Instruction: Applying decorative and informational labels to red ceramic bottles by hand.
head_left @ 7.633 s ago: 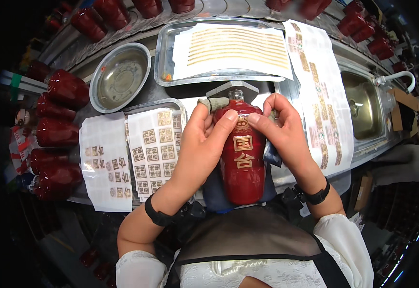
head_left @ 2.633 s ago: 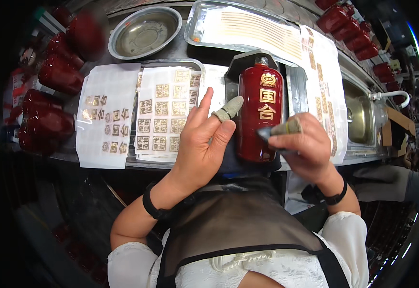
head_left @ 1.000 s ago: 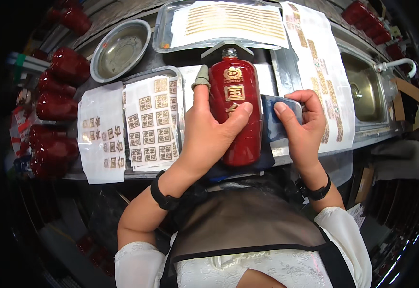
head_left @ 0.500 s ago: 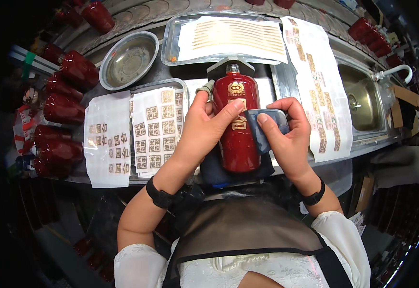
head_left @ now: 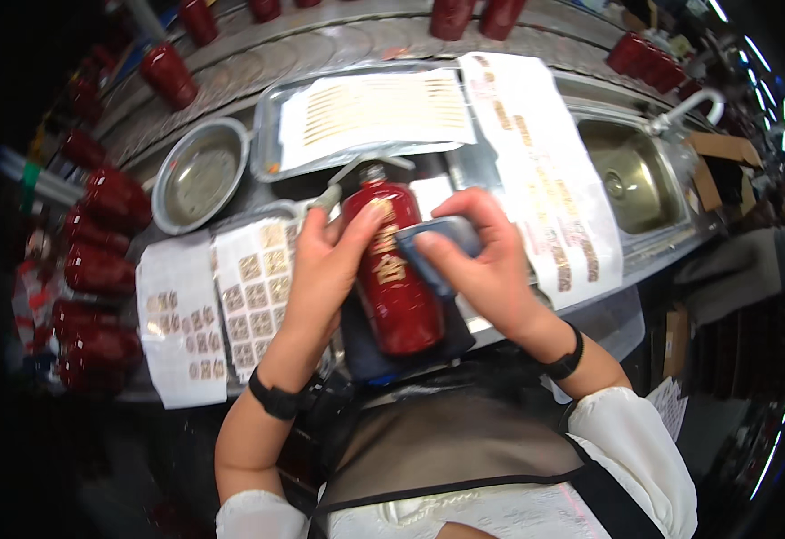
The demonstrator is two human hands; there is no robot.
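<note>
A glossy red bottle point(head_left: 401, 319) with gold lettering down its front lies before me, neck pointing away, on a dark cloth point(head_left: 363, 355). My left hand point(head_left: 325, 260) closes on its left side, thumb pressed on the gold marks near the shoulder. A grey-green cover point(head_left: 328, 197) sits on one of that hand's fingertips. In my right hand point(head_left: 491, 265) is a flat blue-grey scraper-like pad point(head_left: 460, 231), pinched between thumb and fingers. The pad's edge lies over the bottle's right side; blur hides whether it touches. A bracket point(head_left: 392, 163) stands by the bottle's neck.
Sheets of gold decals point(head_left: 253, 296) lie at left, with a long decal sheet point(head_left: 545, 180) at right. Behind are a metal bowl point(head_left: 200, 175) and a tray point(head_left: 271, 117) bearing a striped sheet. More red bottles point(head_left: 100, 269) line the left; a sink point(head_left: 630, 175) is at right.
The view has swung, so the bench and bottle sit lower and further left, tilted. Both hands keep their holds on the bottle and pad. The picture is blurrier now.
</note>
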